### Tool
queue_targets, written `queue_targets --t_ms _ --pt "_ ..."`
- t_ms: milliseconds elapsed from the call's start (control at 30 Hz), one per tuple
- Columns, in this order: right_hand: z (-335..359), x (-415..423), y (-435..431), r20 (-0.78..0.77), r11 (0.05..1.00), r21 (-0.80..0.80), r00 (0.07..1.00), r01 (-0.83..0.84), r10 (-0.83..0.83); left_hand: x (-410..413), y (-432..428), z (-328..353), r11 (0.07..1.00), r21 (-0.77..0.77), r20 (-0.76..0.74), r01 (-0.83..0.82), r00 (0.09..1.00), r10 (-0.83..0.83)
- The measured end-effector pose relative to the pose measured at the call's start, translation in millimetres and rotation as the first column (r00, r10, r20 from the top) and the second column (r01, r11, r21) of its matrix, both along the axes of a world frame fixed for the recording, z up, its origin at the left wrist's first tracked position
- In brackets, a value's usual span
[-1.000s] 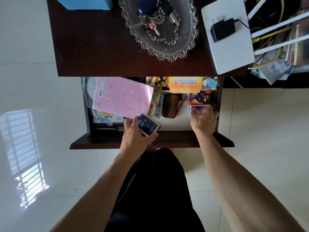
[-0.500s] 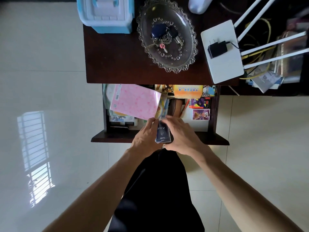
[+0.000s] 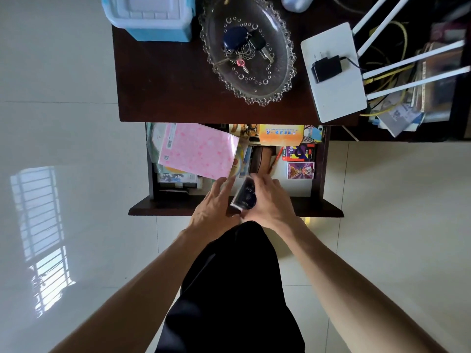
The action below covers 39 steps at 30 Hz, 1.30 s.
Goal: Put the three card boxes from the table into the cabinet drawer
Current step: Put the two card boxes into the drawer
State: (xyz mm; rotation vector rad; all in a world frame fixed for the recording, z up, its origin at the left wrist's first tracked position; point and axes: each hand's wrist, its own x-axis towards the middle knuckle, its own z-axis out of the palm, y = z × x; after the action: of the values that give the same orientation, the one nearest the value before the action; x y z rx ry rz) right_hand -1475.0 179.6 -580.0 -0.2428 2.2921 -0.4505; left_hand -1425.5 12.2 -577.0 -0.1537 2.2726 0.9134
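A dark card box [image 3: 244,196] in a clear case is tilted above the front edge of the open cabinet drawer [image 3: 165,208]. My right hand [image 3: 269,203] grips it from the right. My left hand [image 3: 212,205] lies against its left side with the fingers stretched out and apart. Two more card boxes lie flat in the drawer's right part: a purple card box [image 3: 300,170] and, just behind it, a red and purple card box [image 3: 298,152].
The drawer also holds a pink notebook [image 3: 198,150], an orange box [image 3: 281,133], a brown case [image 3: 262,159] and papers. On the dark cabinet top [image 3: 165,85] stand a glass dish with keys [image 3: 247,49], a blue bin [image 3: 150,16] and a white router [image 3: 334,80].
My right hand left the purple card box in the drawer and came over to the dark box. The dark box passed from my left hand to my right, and my left fingers opened.
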Motion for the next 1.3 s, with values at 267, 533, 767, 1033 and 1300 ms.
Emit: queue_targets --t_ms 267,533,767,1033,1300 --pt "-38 2 45 0.077 0.799 0.248 0.812 0.547 -0.579 30 -29 -32 0.986 -0.168 0.104 0.018 0.995 0.000" --pt "-82 -7 78 -0.031 0.703 0.480 0.811 0.525 -0.585 49 -45 -62 0.978 -0.196 0.073 -0.069 0.994 0.085" --pt "-103 -7 84 0.034 0.728 0.573 0.877 0.376 -0.480 49 -43 -64 0.974 -0.213 0.060 -0.074 0.994 0.089" --pt "-104 -11 80 0.046 0.732 0.642 0.941 0.230 -0.336 47 -41 -60 0.974 -0.209 0.064 -0.089 0.992 0.104" --pt "-101 -9 87 0.051 0.737 0.661 0.972 0.139 -0.229 48 -41 -60 0.975 -0.202 0.065 -0.097 0.992 0.112"
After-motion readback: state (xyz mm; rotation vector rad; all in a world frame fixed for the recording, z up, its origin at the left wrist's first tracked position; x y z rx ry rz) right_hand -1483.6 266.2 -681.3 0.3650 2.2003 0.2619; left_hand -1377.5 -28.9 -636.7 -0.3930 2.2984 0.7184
